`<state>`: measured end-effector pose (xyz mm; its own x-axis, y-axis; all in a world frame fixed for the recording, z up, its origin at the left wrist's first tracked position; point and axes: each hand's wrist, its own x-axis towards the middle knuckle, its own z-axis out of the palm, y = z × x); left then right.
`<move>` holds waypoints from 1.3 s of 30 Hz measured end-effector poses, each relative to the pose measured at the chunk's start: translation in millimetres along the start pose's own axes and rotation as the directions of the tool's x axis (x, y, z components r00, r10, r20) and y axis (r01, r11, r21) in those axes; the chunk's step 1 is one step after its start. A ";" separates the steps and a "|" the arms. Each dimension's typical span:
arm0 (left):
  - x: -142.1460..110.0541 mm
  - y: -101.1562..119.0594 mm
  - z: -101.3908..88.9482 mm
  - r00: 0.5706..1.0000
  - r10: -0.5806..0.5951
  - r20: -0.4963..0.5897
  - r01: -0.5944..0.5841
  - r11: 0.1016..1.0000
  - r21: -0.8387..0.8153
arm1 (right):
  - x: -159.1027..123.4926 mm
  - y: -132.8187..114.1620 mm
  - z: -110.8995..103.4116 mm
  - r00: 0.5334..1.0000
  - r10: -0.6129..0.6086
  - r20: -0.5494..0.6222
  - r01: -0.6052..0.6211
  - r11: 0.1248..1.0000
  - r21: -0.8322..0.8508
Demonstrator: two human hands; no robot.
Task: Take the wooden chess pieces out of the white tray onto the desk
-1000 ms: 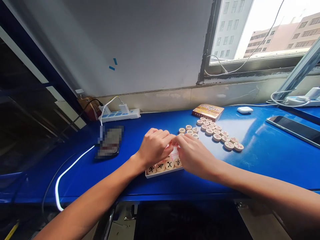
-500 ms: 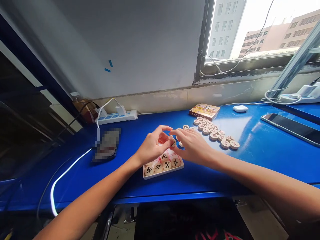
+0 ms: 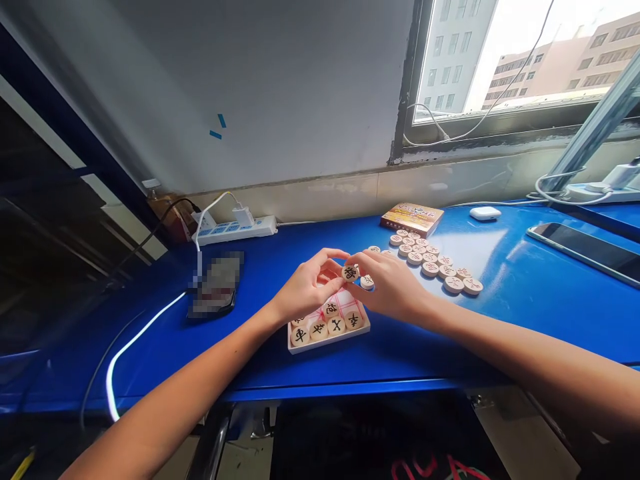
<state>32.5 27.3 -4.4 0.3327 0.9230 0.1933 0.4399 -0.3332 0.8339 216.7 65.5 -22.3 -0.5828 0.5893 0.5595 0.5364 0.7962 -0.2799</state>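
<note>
Between the fingertips of both hands is a round wooden Chinese chess piece (image 3: pixel 350 273), its black character facing me. My left hand (image 3: pixel 307 285) pinches it from the left, and my right hand (image 3: pixel 393 277) grips it from the right. Below them lies a shallow white box (image 3: pixel 330 345) with a red-lined sheet inside. Along its near side sits a row of black-marked pieces (image 3: pixel 319 330), with another piece (image 3: pixel 331 309) behind the row. Part of the box is hidden under my hands. Just beyond my right hand, a few loose pieces (image 3: pixel 367 282) rest on the table, partly covered.
Several red-marked pieces (image 3: pixel 430 268) are lined up on the blue table (image 3: pixel 425 357) to the right, before a cardboard box (image 3: pixel 413 219). Farther right lie a white earbud case (image 3: pixel 485 213) and a phone (image 3: pixel 590 253). At left are a power strip (image 3: pixel 240 230) and a dark, blurred-out device (image 3: pixel 215 287).
The held piece has turned so its character now faces me more fully, and it has risen slightly with both hands. The view has shifted a little.
</note>
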 end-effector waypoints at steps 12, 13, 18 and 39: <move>0.7 -0.4 1.6 0.999 -0.022 -0.032 0.022 1.000 -0.012 | -0.6 1.3 3.6 0.995 -0.099 -0.003 0.098 0.987 0.131; 0.5 -0.1 1.0 0.999 -0.022 -0.028 0.021 1.000 -0.019 | -0.7 1.0 2.9 0.995 -0.097 -0.004 0.097 0.986 0.136; 0.7 -1.9 -2.5 1.000 -0.023 0.010 0.024 0.999 -0.023 | -1.5 0.4 2.0 0.998 -0.058 -0.033 0.062 0.986 0.155; 2.4 -2.0 -0.8 1.000 0.006 -0.018 -0.007 0.998 -0.061 | -0.8 5.2 9.4 0.974 -0.196 -0.118 0.213 0.965 0.153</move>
<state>31.8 30.4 -5.1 0.3202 0.9243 0.2079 0.3861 -0.3277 0.8623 214.2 70.4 -31.6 -0.6006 0.4017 0.6913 0.3002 0.9146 -0.2707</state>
